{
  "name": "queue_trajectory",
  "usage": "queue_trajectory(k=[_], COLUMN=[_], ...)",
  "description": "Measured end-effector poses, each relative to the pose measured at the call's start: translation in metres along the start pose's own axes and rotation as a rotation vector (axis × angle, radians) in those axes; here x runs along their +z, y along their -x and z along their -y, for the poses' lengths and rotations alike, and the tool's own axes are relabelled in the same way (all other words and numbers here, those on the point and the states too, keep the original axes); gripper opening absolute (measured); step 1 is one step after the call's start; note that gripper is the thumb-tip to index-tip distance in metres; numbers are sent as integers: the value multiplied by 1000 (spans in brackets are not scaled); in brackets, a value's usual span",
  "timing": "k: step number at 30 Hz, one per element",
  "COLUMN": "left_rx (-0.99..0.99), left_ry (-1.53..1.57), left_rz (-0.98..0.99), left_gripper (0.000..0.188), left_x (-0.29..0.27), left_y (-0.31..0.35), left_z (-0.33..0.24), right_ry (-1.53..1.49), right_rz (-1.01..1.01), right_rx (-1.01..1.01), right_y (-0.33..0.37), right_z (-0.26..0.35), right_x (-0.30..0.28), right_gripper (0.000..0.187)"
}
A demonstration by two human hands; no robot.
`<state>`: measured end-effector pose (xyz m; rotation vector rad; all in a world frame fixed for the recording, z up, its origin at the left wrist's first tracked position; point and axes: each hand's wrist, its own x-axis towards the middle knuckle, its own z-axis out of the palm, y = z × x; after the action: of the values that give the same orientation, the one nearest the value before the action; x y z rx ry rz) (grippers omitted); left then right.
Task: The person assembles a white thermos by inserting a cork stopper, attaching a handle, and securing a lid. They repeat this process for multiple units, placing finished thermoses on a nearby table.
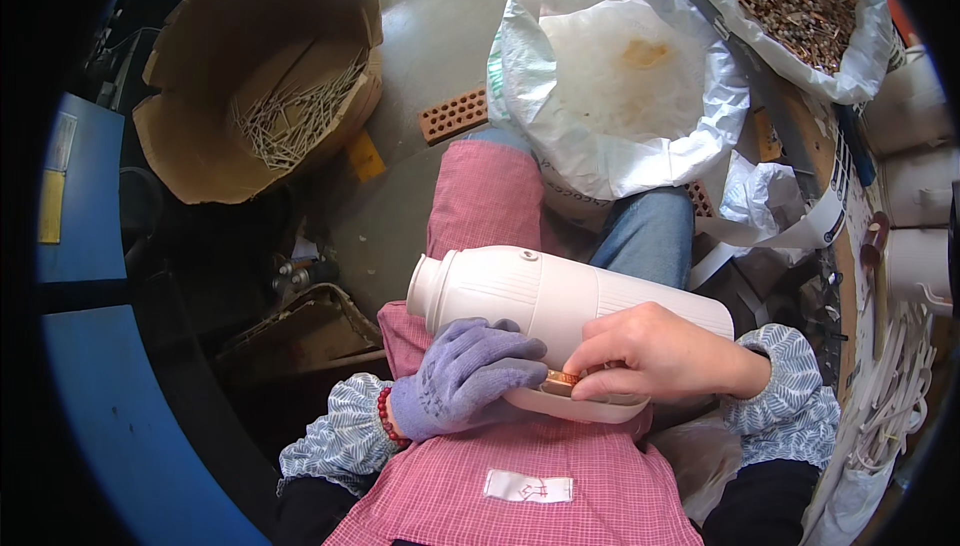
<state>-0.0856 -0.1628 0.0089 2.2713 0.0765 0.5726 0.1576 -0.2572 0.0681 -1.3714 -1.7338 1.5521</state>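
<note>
A pale pink plastic jug body [560,291], like a vacuum flask shell, lies on its side across my lap, its narrow neck toward the left. A curved handle [595,409] stands out from its side toward me. My left hand [468,376], in a purple knit glove, is closed over the near side of the jug at the handle. In the bare fingers of my right hand [650,351] is pinched a small flat orange-brown piece [558,383], held against the handle's inner edge. Its far end is hidden by the fingers, and its kind cannot be made out.
A cardboard box [190,66] with thin sticks inside stands at the far left. Ahead is a white woven sack [520,56]; a second sack [860,66] of brown scraps stands far right. Blue panels [130,426] line the left. Pale plastic strips [880,396] hang at the right.
</note>
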Motion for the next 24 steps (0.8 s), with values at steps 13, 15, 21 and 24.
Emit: queue_trajectory(k=[13, 15, 21, 24], left_rx=[-7, -3, 42, 46], left_ry=[-14, -20, -31, -37], left_rz=[32, -1, 23, 19], left_gripper=[49, 50, 51, 52], left_x=[-1, 0, 1, 1], left_y=[-6, -8, -9, -9], left_z=[0, 0, 0, -1], right_ry=[46, 8, 20, 24], right_rz=[19, -6, -8, -3], right_rx=[-82, -84, -76, -70], right_y=[7, 7, 11, 12], right_z=[-11, -12, -11, -11], right_x=[4, 6, 9, 9], right_gripper=[24, 24, 24, 24])
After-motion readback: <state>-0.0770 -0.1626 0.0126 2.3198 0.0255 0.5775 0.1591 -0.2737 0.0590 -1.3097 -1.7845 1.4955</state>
